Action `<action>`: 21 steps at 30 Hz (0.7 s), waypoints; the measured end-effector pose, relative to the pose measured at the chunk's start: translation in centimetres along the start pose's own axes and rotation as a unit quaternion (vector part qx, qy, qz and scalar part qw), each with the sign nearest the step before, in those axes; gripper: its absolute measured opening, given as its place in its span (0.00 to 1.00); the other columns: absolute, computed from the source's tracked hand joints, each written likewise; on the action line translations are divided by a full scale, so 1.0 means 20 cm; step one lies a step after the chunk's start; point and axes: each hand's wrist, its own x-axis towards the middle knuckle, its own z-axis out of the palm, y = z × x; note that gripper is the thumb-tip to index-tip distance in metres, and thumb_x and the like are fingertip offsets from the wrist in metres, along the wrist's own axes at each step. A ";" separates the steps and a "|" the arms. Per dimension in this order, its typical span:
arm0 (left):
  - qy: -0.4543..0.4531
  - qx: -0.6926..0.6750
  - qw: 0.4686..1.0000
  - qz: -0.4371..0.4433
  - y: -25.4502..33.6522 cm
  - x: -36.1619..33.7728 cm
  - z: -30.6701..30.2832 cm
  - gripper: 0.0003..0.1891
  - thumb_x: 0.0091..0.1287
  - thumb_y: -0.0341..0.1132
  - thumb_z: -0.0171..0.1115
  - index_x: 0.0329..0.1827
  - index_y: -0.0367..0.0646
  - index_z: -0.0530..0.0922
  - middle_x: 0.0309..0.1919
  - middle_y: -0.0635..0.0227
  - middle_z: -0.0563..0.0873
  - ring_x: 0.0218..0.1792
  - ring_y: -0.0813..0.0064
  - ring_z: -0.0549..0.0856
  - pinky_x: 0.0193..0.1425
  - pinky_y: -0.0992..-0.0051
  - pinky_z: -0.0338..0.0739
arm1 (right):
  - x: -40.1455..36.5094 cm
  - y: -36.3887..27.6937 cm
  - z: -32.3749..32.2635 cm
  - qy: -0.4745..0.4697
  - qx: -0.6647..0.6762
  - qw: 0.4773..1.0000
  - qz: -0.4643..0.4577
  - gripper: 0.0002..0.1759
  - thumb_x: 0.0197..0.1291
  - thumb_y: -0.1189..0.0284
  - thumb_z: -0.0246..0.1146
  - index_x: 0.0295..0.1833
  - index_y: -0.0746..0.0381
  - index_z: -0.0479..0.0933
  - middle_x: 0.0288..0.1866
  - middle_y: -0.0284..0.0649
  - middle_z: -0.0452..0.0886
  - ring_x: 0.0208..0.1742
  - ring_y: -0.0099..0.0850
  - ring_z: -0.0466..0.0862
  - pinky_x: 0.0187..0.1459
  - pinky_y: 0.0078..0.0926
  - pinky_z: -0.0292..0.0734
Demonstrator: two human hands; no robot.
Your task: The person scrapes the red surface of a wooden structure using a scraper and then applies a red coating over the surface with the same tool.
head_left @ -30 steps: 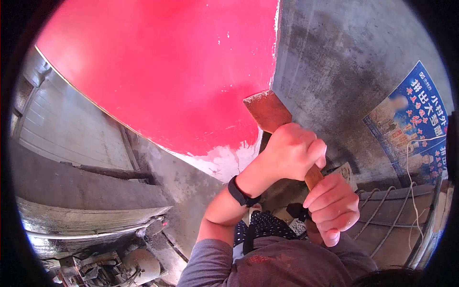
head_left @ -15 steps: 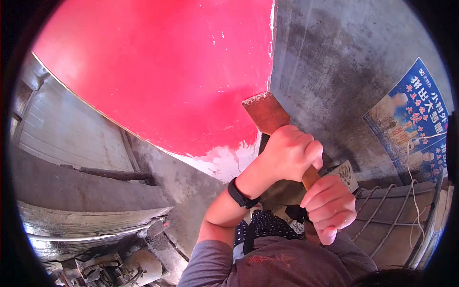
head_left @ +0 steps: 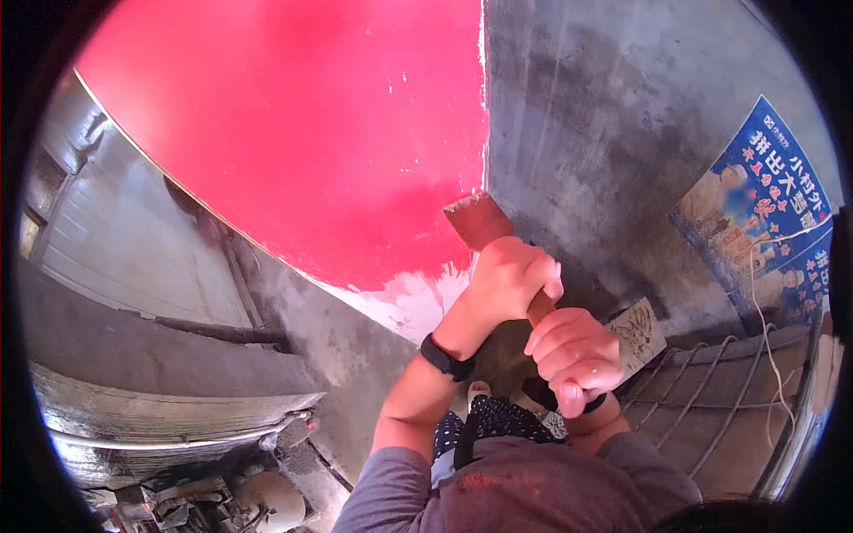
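My left hand is closed around the upper handle of a reddish-brown wooden scraper. Below it, my right hand wraps the lower end of the same handle. The scraper's broad flat blade carries whitish residue along its front edge. That edge overlaps the right border of a large red panel, near its lower corner. A white patch with ragged red edges shows at this corner, left of my left hand. Small white flecks mark the red surface and its right edge.
A stained grey concrete floor lies right of the panel. A blue printed poster is at the right, a thin pale cord crossing it. Metal bars stand at lower right. Machinery parts occupy the lower left.
Both hands and the scraper have shifted left, and the blade has come a little toward me. My right hand has risen closer to my left. The whole view has also shifted slightly.
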 end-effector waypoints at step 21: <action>-0.045 0.001 0.999 -0.022 -0.04 -0.05 -0.03 0.11 0.40 0.34 0.65 0.19 0.49 0.68 0.14 0.71 0.73 0.17 0.64 0.76 0.21 0.67 0.66 | -0.01 0.00 0.03 0.013 -0.023 0.999 0.023 0.10 0.50 0.80 0.51 0.19 0.62 0.62 0.15 0.33 0.70 0.15 0.30 0.72 0.25 0.32 0.77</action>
